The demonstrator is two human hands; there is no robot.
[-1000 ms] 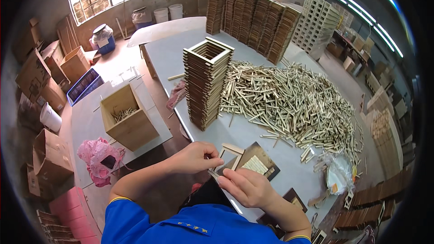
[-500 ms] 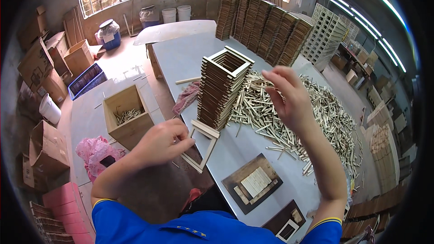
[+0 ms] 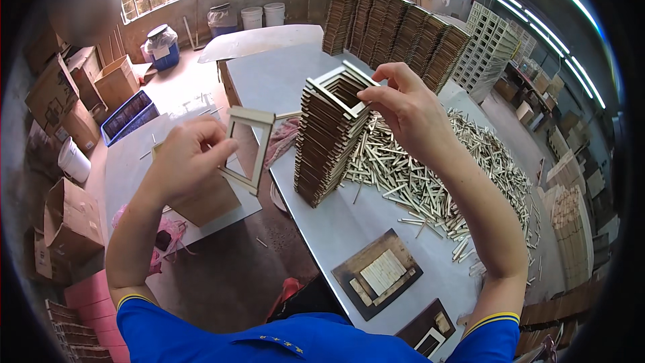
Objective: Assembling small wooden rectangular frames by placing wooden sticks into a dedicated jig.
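Observation:
My left hand pinches one side of a small rectangular wooden frame, held up in the air left of the table. Pale strips form the frame, and its opening shows through. At the table's near-left edge stands a tall stack of like frames, with dark brown sides. On top of it lies a pale frame, set slightly askew. My right hand has thumb and fingers closed at the right corner of this top frame. Behind and under my right forearm spreads a heap of short wooden strips.
On the grey table are a dark jig board with pale strips and another board at the front edge. Rows of stacked frames line the back. A wooden box and pink bag sit at left.
My left hand has raised its frame up and left, away from the stack's foot. My right hand has moved left onto the stack's top frame, which now sits more askew.

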